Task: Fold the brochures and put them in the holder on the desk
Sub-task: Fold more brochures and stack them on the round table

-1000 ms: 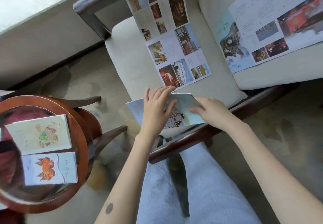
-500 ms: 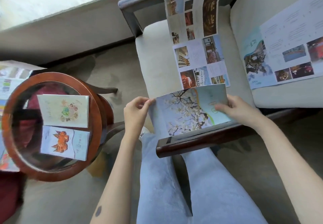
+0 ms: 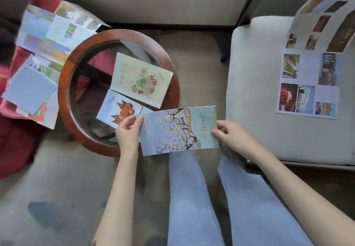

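Note:
I hold a folded brochure with white blossom branches on a blue cover [image 3: 177, 130] flat in the air above my knees. My left hand [image 3: 128, 130] pinches its left edge and my right hand [image 3: 229, 135] pinches its right edge. Its left end reaches over the rim of a round glass-topped side table [image 3: 65, 99]. On the glass lie two folded brochures: a pale green one with a food drawing [image 3: 141, 79] and a blue one with an orange figure [image 3: 117, 109]. An unfolded brochure with photos [image 3: 311, 76] lies on the cream chair seat [image 3: 255, 96] at the right.
Several open brochures [image 3: 51, 32] and a grey-blue sheet [image 3: 28, 89] lie on a red seat [image 3: 13, 140] at the left. My legs in light jeans [image 3: 192, 197] stretch down the middle over beige carpet. A wall runs along the top.
The folded blossom brochure has left the chair seat and travelled left with both hands toward the round table. My view has swung left, so the chair now sits at the right.

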